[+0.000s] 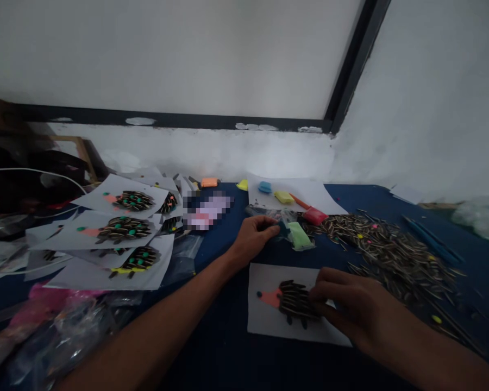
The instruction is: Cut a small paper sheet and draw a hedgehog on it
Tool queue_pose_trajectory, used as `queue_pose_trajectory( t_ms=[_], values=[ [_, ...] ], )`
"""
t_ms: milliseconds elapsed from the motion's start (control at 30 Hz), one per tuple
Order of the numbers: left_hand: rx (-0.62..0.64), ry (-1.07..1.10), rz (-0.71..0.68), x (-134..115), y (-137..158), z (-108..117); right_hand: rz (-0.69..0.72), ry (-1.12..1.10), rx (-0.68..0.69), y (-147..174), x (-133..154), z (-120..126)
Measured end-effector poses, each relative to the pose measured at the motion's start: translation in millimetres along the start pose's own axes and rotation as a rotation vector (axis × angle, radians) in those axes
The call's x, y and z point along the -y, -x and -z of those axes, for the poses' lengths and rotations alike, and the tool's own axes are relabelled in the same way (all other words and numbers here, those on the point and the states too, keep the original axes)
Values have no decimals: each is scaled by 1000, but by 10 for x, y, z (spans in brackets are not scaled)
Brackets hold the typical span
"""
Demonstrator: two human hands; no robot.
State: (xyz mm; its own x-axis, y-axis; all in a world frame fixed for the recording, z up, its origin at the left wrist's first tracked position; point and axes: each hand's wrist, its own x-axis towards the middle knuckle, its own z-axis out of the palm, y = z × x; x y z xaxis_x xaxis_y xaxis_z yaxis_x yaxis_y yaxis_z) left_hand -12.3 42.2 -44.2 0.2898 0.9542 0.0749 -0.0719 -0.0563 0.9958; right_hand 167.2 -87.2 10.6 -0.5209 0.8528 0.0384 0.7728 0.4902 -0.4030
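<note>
A white paper lies on the blue cloth before me. On it is a hedgehog picture with a coral clay face, a dark nose and a back of striped sunflower seeds. My right hand is closed in a pinch at the right end of the seed back; its fingertips hide what they hold. Farther back, my left hand has thumb and forefinger pinched at a small packet of dark clay. Beside that packet lies a light green clay packet.
Loose sunflower seeds are heaped at the right, near blue tweezers. Finished hedgehog sheets are stacked at the left, above crumpled plastic bags. A red clay packet and a white sheet lie toward the wall.
</note>
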Motion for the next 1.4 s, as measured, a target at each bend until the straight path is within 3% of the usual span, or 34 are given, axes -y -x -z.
queue_pose_trajectory(
  t_ms=[800,1400],
  values=[
    [2,3,4,-8,11,0,-31,64,4,24,39,102],
    [0,-6,0,3,5,0,25,60,14,41,17,108]
  ],
)
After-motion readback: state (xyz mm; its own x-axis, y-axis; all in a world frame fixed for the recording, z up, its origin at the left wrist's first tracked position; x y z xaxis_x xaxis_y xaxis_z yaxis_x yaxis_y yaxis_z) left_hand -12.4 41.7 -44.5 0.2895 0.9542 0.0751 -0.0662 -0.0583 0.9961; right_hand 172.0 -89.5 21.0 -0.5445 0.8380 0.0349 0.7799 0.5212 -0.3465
